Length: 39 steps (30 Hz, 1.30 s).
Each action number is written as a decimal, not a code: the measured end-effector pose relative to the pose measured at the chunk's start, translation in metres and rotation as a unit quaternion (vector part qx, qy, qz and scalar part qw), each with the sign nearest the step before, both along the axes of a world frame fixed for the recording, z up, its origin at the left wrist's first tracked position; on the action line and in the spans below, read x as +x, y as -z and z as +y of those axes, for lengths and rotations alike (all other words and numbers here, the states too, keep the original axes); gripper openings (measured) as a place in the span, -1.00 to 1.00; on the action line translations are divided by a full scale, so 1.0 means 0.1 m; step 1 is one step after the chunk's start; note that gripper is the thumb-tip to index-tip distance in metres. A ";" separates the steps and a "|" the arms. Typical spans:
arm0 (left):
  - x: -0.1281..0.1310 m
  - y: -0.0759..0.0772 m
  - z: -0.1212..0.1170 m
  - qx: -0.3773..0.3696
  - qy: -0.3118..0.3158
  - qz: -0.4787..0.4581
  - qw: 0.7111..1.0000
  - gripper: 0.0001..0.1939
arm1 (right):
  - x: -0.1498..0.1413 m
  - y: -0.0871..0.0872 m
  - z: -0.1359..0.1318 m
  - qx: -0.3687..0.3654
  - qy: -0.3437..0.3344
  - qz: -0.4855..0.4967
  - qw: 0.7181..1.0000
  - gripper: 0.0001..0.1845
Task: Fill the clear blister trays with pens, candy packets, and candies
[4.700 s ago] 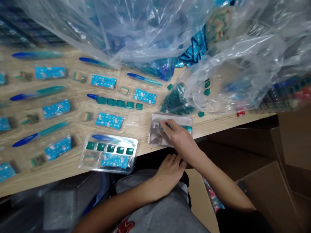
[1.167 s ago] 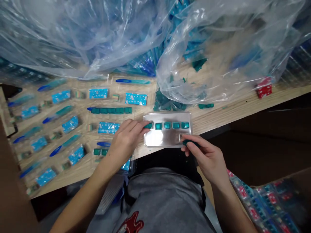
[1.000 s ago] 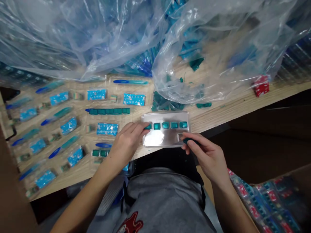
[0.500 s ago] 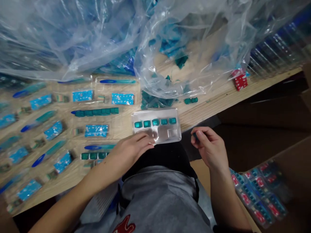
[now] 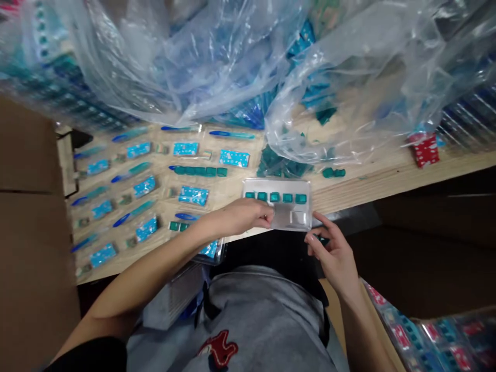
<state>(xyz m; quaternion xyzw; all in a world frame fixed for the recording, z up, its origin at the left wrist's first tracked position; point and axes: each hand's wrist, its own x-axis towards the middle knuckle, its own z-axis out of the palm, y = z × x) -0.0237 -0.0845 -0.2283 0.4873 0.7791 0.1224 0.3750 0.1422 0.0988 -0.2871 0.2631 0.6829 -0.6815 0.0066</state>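
Note:
A clear plastic blister tray (image 5: 289, 221) lies at the table's front edge, a row of several glossy teal blocks (image 5: 275, 197) along its far side. My left hand (image 5: 244, 214) reaches over the tray's left part, fingers curled together; whatever is under the fingertips is hidden. Just off the tray's right corner is my right hand (image 5: 335, 253), with a small dark teal piece (image 5: 321, 239) among its bent fingers. The index finger extends close to the tray's edge. Past the tray lies a pile of loose teal pieces (image 5: 282, 164), partly under a plastic bag.
Several clear packs with blue brushes or pens and blue patterned packets (image 5: 194, 195) cover the table's left. Large clear plastic bags (image 5: 217, 67) fill the back. A red packet (image 5: 425, 150) sits far right. Below right, a cardboard box holds red and teal packs (image 5: 430, 330).
The view has shifted left, so the table appears further right. My left hand has curled its fingers over the tray. My right hand has come closer to the tray's right corner.

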 end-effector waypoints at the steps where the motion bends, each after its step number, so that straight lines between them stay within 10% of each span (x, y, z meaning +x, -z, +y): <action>1: 0.01 0.01 0.00 -0.002 0.002 0.013 1.000 -0.86 | -0.01 0.00 -0.02 0.024 -0.002 0.001 1.000 -0.40; 9: 0.55 0.07 0.08 0.034 -0.010 0.232 0.972 -0.75 | -0.01 0.04 -0.18 0.188 0.005 0.043 0.981 -0.50; 15: 0.51 -0.15 -0.07 0.225 -0.017 0.383 0.896 -0.80 | 0.05 0.03 -0.24 0.227 0.048 0.067 0.970 -0.49; 23: 0.67 -0.06 -0.07 0.330 -0.041 0.394 0.857 -0.88 | 0.07 -0.26 -0.19 0.248 -0.002 0.248 0.936 -0.65; 30: 0.68 -0.25 -0.79 0.324 -0.196 0.456 0.805 -0.80 | 0.03 -0.32 -0.29 0.085 0.201 0.198 0.956 -0.91; 34: 0.31 0.00 -1.29 0.213 -0.266 0.543 0.767 -0.82 | -0.21 -0.30 -0.33 -0.072 0.145 0.075 0.984 -0.67; 39: 0.10 0.23 -1.45 0.141 -0.258 0.501 0.814 -0.95 | -0.34 -0.32 -0.45 -0.150 0.065 0.057 0.985 -0.58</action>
